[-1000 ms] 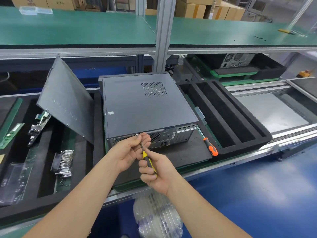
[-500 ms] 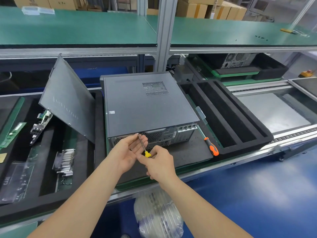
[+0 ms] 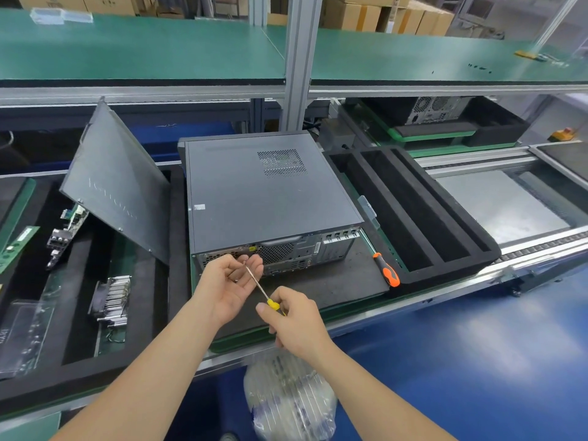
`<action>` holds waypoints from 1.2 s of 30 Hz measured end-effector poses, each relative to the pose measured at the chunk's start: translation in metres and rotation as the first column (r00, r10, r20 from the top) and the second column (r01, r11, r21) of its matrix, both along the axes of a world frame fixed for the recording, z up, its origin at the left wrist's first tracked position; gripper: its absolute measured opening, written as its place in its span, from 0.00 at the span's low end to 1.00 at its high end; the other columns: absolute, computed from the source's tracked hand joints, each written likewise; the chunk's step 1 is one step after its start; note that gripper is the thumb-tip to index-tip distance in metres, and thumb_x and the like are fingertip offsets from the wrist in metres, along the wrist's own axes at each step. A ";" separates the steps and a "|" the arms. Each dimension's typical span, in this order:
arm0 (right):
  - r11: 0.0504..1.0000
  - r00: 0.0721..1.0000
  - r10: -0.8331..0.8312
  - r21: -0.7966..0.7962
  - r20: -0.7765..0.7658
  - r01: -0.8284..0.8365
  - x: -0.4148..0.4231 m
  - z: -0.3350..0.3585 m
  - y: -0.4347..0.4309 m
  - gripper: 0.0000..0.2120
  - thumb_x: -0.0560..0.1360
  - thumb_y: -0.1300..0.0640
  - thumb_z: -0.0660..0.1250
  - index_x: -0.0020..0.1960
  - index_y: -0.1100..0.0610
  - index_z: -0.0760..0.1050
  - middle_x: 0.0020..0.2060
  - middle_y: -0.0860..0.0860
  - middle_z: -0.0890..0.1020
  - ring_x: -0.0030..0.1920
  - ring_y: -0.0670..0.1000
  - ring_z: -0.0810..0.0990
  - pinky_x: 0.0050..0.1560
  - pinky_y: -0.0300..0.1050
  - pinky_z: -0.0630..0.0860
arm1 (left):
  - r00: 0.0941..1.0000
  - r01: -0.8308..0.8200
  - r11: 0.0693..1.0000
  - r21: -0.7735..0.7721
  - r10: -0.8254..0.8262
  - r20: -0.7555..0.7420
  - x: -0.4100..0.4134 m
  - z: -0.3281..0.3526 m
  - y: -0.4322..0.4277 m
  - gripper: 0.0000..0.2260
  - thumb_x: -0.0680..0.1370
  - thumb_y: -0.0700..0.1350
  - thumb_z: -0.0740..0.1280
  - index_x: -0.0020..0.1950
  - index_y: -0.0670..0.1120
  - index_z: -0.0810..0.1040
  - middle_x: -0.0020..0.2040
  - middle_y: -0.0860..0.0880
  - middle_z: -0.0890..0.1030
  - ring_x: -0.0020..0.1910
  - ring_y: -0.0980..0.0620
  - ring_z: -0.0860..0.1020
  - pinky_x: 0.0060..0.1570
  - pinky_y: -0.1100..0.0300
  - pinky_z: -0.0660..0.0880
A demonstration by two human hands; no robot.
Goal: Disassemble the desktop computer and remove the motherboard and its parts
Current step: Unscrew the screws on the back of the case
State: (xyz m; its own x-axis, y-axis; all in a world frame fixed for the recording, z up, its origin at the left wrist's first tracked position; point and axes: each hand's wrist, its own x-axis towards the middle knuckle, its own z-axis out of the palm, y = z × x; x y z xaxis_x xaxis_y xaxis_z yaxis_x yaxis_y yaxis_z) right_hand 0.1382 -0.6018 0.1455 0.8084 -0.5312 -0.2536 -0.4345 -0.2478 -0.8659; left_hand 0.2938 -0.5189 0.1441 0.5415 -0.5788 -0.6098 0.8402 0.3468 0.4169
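Table (image 3: 413, 299) carries desktop computer (image 3: 270, 198); right hand (image 3: 296, 323) grips yellow screwdriver (image 3: 273, 304), tip over left hand (image 3: 229, 284), loosely cupped, palm up.

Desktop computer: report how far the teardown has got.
Done: nothing visibly off; the computer is closed. In hand: the right hand grips the yellow screwdriver, tip in the cupped left hand by the rear panel. Left: opening it, then removing everything inside.

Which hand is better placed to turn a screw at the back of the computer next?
Probably the right hand: it grips the yellow screwdriver, whose tip points toward the computer rear. The left hand lies open, palm up, beside the tip, with no tool.
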 end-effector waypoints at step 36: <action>0.687 0.753 -0.654 0.363 -0.068 0.630 -0.114 -0.045 -0.359 0.05 0.79 0.57 0.67 0.47 0.57 0.80 0.33 0.51 0.79 0.26 0.49 0.73 0.32 0.46 0.74 | 0.866 0.390 0.823 0.413 -0.480 0.139 -0.146 -0.006 -0.381 0.09 0.83 0.38 0.59 0.56 0.36 0.77 0.45 0.41 0.80 0.38 0.49 0.78 0.41 0.59 0.78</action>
State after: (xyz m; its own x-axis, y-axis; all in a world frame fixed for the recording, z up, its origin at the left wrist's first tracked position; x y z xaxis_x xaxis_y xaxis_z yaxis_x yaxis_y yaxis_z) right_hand 0.0243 -0.9610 0.1006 0.3227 -0.8136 -0.4838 -0.3181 0.3882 -0.8650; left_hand 0.1476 -0.8998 0.1382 0.4341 -0.5516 -0.7123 0.7326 -0.2440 0.6354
